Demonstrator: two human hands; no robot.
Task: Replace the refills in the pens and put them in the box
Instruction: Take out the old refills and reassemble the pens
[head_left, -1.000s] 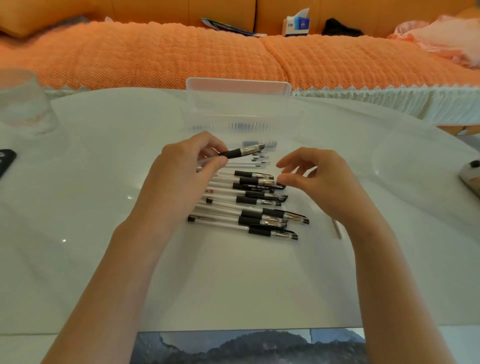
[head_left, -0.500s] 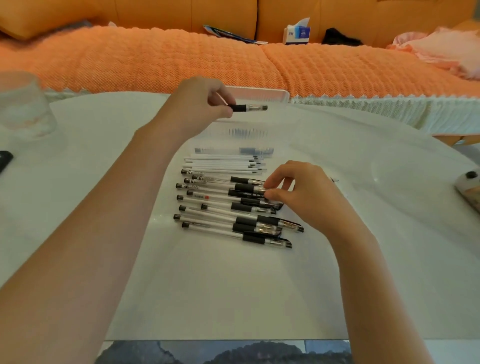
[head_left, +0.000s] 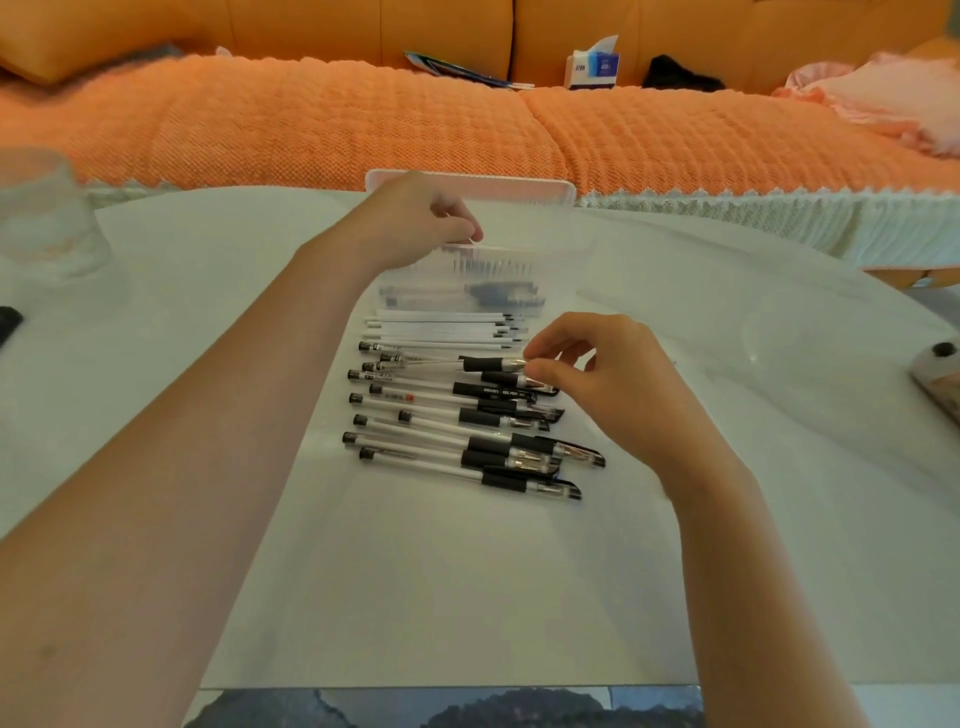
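Note:
A row of several clear pens (head_left: 457, 447) with black grips lies on the white table (head_left: 467, 582). Just beyond them sit several thin white refills (head_left: 441, 328). Behind those stands a clear plastic box (head_left: 519, 185) with pens inside. My left hand (head_left: 415, 223) hovers at the box's left side, thumb against curled fingers; no pen shows in it. My right hand (head_left: 618, 395) pinches the metal tip of one pen (head_left: 488, 364) near the far end of the row.
A glass (head_left: 47, 218) stands at the far left, with a dark object (head_left: 8, 322) on the table's left edge. Another object (head_left: 937, 371) lies at the right edge. An orange sofa (head_left: 311, 124) with a tissue box (head_left: 595, 65) runs behind the table.
My left hand carried a pen from the row up to the box; the pen is no longer visible in it. My right hand moved onto the tip of a pen in the row.

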